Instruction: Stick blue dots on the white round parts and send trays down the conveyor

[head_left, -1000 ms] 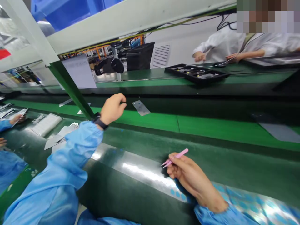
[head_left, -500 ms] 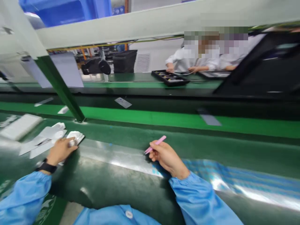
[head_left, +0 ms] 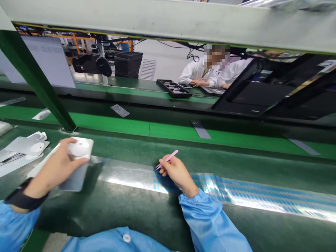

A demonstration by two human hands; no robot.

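Note:
My left hand (head_left: 54,166) is closed around the edges of a pale grey phone back cover (head_left: 75,180) with a white round camera area, tilted up off the table. Behind that hand, the edge of another white piece (head_left: 39,168) shows in part. My right hand (head_left: 177,173) pinches pink tweezers (head_left: 172,154), their tips pointing down and left over a clear film strip (head_left: 128,176). Rows of small blue stickers (head_left: 236,192) cover the strip's right part. Whether the tips hold a sticker is too small to tell.
More covers (head_left: 23,147) lie overlapping at the far left. A green post (head_left: 39,77) rises behind them. Single covers (head_left: 201,129) lie spaced along the green and black belt. Across it, a person in white (head_left: 196,73) sits beside a black tray (head_left: 174,89).
My left hand has lifted a cover from the left side and brought it nearer. My right hand still holds the tweezers over the strip. The view has shifted to the right.

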